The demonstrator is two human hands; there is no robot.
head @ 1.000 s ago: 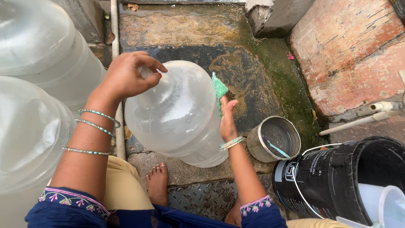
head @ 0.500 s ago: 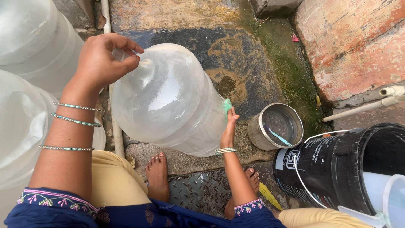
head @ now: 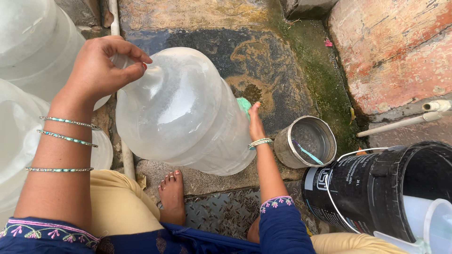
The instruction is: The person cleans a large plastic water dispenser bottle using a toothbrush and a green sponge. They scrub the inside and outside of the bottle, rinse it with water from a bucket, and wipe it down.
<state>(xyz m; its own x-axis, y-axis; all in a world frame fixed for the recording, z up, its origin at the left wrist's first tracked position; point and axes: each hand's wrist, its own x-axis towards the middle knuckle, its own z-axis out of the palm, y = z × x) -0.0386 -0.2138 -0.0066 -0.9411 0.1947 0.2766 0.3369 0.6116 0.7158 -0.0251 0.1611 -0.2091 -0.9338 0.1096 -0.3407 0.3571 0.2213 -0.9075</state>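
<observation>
Far left: two more big clear water jugs (head: 33,51), crowded against the edge of view, one behind the other. Next, left hand (head: 101,66), three thin bangles on the forearm, fingers curled and pinched shut on the neck of the large translucent water jug (head: 181,110). Jug tilted on its side over the wet stone floor (head: 197,26), neck toward the left hand, base low and to the right, just above a bare foot (head: 172,195). A thin white pipe (head: 123,150) along the ground behind the jug. At the jug's right flank, right hand (head: 255,123), bangles at the wrist, fingers held flat and pressing a green scrub pad (head: 244,106) against the jug wall; hands well apart, one at each end of the jug. Just right of that wrist, a round steel pot (head: 306,141) on the floor, a little water and a thin light-coloured stick inside. Further right, mossy ground beside a red brick slab (head: 400,51), a white pipe end (head: 433,107) below it. Bottom right, a black plastic bucket (head: 372,188) with wire handle, near the pot, and a clear plastic mug (head: 435,226) inside at its rim.
</observation>
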